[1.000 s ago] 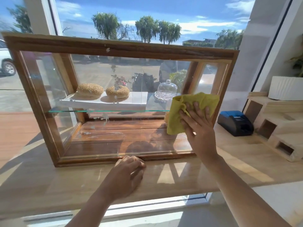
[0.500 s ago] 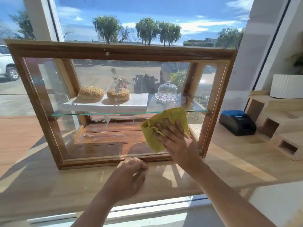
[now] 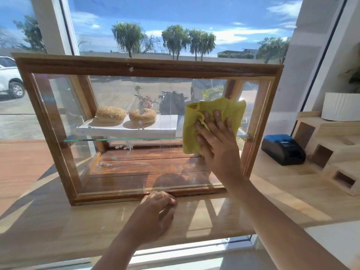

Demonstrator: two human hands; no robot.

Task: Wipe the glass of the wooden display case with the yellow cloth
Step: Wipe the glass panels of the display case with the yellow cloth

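The wooden display case (image 3: pixel 148 68) stands on a wooden counter, its front glass (image 3: pixel 120 162) facing me. My right hand (image 3: pixel 218 145) presses the yellow cloth (image 3: pixel 196 121) flat against the right part of the glass, fingers spread over it, at the height of the glass shelf. My left hand (image 3: pixel 155 213) rests curled on the counter, touching the case's bottom frame near its middle. Inside, two seeded buns (image 3: pixel 111 114) lie on a white board. Whitish smears show on the lower glass.
The wooden counter (image 3: pixel 58 230) runs along a large window. A black and blue receipt printer (image 3: pixel 282 151) sits right of the case. Stepped pale wooden boxes (image 3: pixel 331 151) with a white pot (image 3: pixel 341 106) stand at the far right.
My right hand slid the cloth down and left from the case's right edge, then back up and to the right. My left hand stayed by the bottom frame.
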